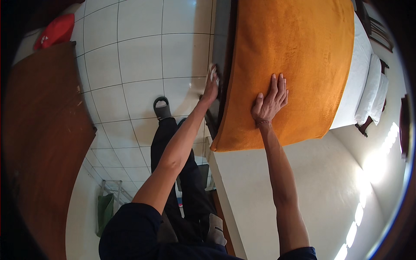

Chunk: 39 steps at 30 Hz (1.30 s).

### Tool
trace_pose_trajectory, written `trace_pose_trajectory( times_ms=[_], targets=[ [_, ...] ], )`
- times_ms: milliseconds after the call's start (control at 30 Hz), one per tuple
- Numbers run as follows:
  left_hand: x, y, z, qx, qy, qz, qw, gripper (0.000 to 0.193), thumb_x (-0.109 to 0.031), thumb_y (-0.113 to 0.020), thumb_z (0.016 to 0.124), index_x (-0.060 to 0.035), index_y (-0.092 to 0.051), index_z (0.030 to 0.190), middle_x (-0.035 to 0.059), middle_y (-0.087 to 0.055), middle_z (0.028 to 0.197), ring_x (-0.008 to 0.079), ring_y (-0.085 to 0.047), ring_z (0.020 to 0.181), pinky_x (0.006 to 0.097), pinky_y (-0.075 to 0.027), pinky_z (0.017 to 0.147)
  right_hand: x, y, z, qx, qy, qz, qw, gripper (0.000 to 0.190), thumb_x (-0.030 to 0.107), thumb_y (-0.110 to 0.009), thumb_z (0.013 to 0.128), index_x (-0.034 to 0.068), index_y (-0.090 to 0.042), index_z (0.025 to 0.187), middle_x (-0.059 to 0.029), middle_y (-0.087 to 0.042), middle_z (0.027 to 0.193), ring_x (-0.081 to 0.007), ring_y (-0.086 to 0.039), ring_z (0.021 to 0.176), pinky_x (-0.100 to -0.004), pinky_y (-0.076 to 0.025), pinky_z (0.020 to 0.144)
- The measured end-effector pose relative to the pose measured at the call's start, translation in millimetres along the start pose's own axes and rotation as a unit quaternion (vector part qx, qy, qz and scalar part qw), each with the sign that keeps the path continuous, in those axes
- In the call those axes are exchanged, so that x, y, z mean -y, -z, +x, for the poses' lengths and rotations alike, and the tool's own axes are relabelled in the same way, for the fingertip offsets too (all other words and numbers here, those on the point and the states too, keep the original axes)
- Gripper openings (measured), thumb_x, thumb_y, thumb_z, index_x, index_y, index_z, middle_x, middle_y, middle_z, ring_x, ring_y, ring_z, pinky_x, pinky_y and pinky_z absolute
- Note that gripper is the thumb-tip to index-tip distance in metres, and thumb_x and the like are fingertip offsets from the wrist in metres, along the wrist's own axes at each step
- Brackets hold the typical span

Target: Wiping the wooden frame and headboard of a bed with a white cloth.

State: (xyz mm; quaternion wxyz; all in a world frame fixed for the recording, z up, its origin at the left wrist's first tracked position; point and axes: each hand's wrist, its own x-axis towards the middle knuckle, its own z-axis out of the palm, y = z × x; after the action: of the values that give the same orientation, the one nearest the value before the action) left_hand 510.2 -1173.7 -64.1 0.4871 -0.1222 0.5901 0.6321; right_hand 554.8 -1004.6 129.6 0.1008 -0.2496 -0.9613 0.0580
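My left hand (211, 90) reaches down to the outer side of the bed's dark footboard (224, 48). In its fingers is a pale cloth (212, 72), bunched up and partly hidden by the hand. My right hand (270, 103) lies palm down on an orange blanket (299, 48), fingers spread, with nothing in it. The blanket covers the foot end of the bed. Past it shows a white sheet (349, 87), with white pillows (369, 87) near the headboard.
A brown wooden table (48, 123) stands at the left, a red item (58, 31) beyond it. White floor tiles (139, 61) run between table and bed. My slippered foot (162, 109) is on them. A metal rack (112, 188) with green cloth (104, 211) stands lower left.
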Motion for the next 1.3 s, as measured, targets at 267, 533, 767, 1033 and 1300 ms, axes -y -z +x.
trace_pose_trajectory(
  times_ms=[267, 533, 767, 1033, 1300],
  targets=[
    [73, 23, -58, 0.002, 0.2, -0.043, 0.979, 0.076, -0.059, -0.032, 0.114, -0.009, -0.023, 0.17, 0.0208, -0.041, 0.166, 0.0317, -0.044, 0.15, 0.0436, -0.034, 0.124, 8, 3, 2, -0.022, -0.026, 0.027, 0.999, 0.067, 0.047, -0.041, 0.102, 0.011, -0.05, 0.158, -0.016, -0.044, 0.166, -0.0342, -0.036, 0.155, -0.0533, -0.015, 0.128],
    [-11, 46, -86, -0.021, 0.215, -0.007, 0.976, 0.055, -0.04, -0.04, 0.114, 0.0042, -0.057, 0.143, 0.02, -0.067, 0.135, 0.0305, -0.067, 0.123, 0.0431, -0.055, 0.102, 3, 26, 8, -0.003, -0.033, 0.06, 0.998, 0.067, 0.041, -0.057, 0.093, 0.017, -0.055, 0.156, -0.0111, -0.046, 0.166, -0.0293, -0.039, 0.155, -0.0507, -0.02, 0.128],
    [-136, 42, -199, 0.151, 0.136, -0.116, 0.972, 0.062, -0.041, -0.025, 0.116, -0.0033, -0.038, 0.163, 0.0147, -0.049, 0.163, 0.0341, -0.053, 0.144, 0.0516, -0.044, 0.119, 18, 69, -41, -0.13, -0.164, 0.329, 0.921, 0.054, 0.024, -0.068, 0.093, 0.006, -0.06, 0.143, -0.0189, -0.056, 0.15, -0.0376, -0.05, 0.143, -0.0508, -0.036, 0.12],
    [-115, -37, -301, 0.261, 0.075, 0.43, 0.861, 0.072, -0.051, -0.029, 0.115, 0.0004, -0.037, 0.164, 0.0236, -0.04, 0.167, 0.0364, -0.038, 0.156, 0.0504, -0.032, 0.126, 145, 105, -257, -0.202, -0.45, 0.757, 0.429, 0.073, 0.049, -0.058, 0.107, 0.005, -0.04, 0.163, -0.0155, -0.042, 0.163, -0.0286, -0.038, 0.152, -0.0418, -0.03, 0.125],
    [-49, -132, -344, 0.444, -0.035, 0.745, 0.497, 0.067, -0.043, -0.05, 0.111, 0.0065, -0.048, 0.155, 0.0345, -0.05, 0.156, 0.0441, -0.05, 0.146, 0.0496, -0.032, 0.124, 98, 79, -328, -0.217, -0.669, 0.707, 0.076, 0.062, 0.056, -0.054, 0.11, 0.009, -0.055, 0.15, -0.0054, -0.063, 0.14, -0.0189, -0.063, 0.122, -0.0359, -0.052, 0.102]
  ],
)
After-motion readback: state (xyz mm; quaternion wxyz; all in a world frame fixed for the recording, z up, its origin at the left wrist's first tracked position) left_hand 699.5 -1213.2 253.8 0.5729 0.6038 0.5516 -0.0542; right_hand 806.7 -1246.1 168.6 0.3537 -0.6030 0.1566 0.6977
